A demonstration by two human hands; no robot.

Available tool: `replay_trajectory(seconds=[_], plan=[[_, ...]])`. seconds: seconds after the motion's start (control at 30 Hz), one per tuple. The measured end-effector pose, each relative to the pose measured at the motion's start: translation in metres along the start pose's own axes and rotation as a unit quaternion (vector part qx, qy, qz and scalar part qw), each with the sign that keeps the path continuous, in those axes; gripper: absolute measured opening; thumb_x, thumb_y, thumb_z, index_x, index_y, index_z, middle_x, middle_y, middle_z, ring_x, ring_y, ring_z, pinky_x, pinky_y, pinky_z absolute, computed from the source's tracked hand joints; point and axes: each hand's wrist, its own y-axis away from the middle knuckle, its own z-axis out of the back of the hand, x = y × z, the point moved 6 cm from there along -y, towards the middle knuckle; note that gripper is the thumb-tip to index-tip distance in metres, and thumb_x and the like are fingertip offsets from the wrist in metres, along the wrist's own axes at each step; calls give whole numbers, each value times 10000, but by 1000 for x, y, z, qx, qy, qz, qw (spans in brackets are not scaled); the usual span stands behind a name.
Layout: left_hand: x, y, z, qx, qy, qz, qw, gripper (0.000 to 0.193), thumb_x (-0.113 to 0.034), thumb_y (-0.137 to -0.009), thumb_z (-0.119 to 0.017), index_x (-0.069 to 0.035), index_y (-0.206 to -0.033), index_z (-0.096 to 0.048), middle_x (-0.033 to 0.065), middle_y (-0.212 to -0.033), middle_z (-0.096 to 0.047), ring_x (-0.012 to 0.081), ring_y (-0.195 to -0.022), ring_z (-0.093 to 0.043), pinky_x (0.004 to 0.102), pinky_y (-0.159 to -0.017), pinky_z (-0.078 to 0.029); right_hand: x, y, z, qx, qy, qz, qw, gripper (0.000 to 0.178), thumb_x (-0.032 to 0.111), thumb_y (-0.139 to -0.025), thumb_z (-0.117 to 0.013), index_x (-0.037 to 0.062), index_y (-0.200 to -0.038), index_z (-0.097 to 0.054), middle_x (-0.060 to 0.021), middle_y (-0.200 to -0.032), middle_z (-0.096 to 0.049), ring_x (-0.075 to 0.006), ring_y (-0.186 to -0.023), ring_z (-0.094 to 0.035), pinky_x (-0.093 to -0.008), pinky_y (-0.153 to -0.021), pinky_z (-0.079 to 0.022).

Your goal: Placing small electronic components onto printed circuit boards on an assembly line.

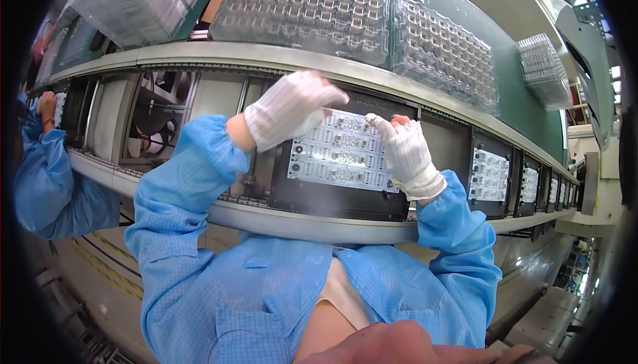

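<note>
A white circuit board panel [339, 158] with rows of small components lies on a black carrier plate [299, 194] on the conveyor in front of me. My left hand [292, 108], in a white striped glove with bare fingertips, hangs over the panel's upper left corner, its fingers bent and smeared by motion. At the panel's upper right edge is my right hand [409, 155], gloved the same way. Its fingers are curled inward; anything held between them is too small to make out.
Clear plastic component trays [302, 15] and another tray [445, 48] lie beyond the far rail. Stacked trays stand at the far left [143, 2] and right [545, 72]. More carriers with boards [488, 175] line the conveyor rightward. A co-worker's blue sleeve [43, 184] is at left.
</note>
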Motion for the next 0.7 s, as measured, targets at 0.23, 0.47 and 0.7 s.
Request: replay_trajectory(seconds=[0.23, 0.47, 0.7], plan=[[83, -92, -12, -77, -128, 5, 989, 379, -13, -806, -684, -42, -1179, -621, 112, -894, -696, 296, -864, -666, 403, -826, -563, -30, -12, 19, 57, -142, -58, 986, 474, -38, -754, -634, 84, -1210, -680, -96, -743, -649, -316, -719, -637, -425, -696, -518], [118, -114, -29, 24, -131, 91, 987, 333, -51, -856, -684, -111, -1181, -650, 79, -868, -708, 290, -896, -668, 405, -808, -559, -152, -18, 70, -128, -50, -203, 970, 449, -44, -806, -611, 118, -1218, -685, -115, -803, -697, -292, -751, -673, -398, -727, -546], [57, -93, -3, -74, -45, 28, 996, 324, 35, -829, -660, -124, -1106, -716, 83, -826, -710, 235, -795, -698, 348, -737, -583, -229, -33, 19, -19, -111, -362, 925, 446, 37, -832, -555, 83, -1268, -642, -96, -893, -730, -253, -840, -710, -381, -798, -568]])
